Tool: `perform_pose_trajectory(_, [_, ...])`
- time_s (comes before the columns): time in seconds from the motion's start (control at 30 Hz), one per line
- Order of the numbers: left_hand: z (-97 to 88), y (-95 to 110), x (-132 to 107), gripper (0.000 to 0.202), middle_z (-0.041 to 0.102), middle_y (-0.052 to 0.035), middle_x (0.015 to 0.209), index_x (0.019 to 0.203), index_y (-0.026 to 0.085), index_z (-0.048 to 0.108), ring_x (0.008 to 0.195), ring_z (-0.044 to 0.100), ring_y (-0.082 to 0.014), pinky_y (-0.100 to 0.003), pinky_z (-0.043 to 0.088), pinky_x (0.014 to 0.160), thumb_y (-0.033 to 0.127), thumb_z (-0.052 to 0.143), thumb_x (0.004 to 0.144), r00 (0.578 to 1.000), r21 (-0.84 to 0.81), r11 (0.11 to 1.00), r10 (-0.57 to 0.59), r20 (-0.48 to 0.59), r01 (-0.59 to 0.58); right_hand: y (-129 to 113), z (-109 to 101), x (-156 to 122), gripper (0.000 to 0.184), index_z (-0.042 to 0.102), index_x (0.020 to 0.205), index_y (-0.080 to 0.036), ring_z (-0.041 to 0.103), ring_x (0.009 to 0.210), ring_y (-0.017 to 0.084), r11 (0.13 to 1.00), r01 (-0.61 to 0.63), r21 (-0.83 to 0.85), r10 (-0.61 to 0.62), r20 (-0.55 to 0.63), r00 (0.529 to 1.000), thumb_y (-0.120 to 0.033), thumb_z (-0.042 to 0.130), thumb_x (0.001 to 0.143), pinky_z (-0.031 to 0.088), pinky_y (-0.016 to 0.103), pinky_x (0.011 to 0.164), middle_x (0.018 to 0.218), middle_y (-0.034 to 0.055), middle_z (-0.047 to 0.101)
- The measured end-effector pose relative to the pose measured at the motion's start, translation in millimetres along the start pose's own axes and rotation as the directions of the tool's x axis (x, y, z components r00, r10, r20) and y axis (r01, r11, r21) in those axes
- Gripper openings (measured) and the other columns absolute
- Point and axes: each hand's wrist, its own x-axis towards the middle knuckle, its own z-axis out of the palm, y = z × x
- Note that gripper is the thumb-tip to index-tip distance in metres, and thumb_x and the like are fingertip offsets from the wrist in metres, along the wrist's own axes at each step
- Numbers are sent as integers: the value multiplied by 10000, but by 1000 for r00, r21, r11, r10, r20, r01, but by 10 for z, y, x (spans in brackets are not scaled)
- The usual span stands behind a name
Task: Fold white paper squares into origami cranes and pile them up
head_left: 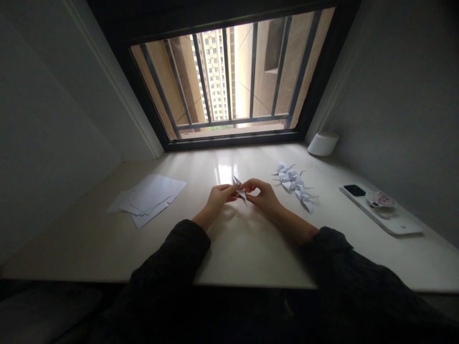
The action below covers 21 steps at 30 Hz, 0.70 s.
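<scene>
Between my two hands, just above the middle of the white surface, is a small folded paper crane with thin pointed ends sticking up and down. My left hand pinches it from the left with thumb and fingers. From the right, my right hand grips it too, its thumb and forefinger bent into a ring. Parts of the paper are hidden behind the fingers. Several finished paper cranes lie in a cluster to the right of my right hand. Off to the left lies a loose stack of white paper sheets.
A white phone with a round cartoon grip lies at the right. In the back right corner stands a white rounded object. A dark-framed window with bars is at the back; walls close in both sides of the ledge.
</scene>
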Motion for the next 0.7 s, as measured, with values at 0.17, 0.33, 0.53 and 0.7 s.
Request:
perform_pose_trajectory(0.17, [30,27,-30,354,679,-76,700,711,130,719,680,632,-164,-299,487,679,464,765,602,999,15,999,-29,33,29,-33,-71,1,187,722,766,-249,555,702,172,976,152,-155,-156,-11,988,-432,710,727,453,318,674,734,37,629])
perform_pose_trajectory(0.33, [30,31,-40,338,672,-72,665,682,136,718,658,628,-164,-303,489,673,459,770,595,999,20,999,-34,25,33,-38,-109,13,112,744,728,-294,537,713,186,920,262,-290,-269,17,963,-401,713,740,423,344,702,723,35,646])
perform_pose_trajectory(0.53, [17,14,-36,360,681,-84,682,694,132,723,638,618,-159,-302,487,655,471,775,583,997,20,999,-39,59,37,-70,-90,10,114,733,713,-275,540,705,188,930,274,-243,-277,26,961,-386,717,735,432,342,683,709,34,656])
perform_pose_trajectory(0.7, [21,-7,-29,358,691,-93,707,698,134,727,638,614,-160,-317,484,675,476,759,600,994,23,999,-44,96,43,-93,-78,11,87,714,715,-261,539,691,187,924,291,-248,-292,35,956,-346,724,728,434,341,698,671,22,650])
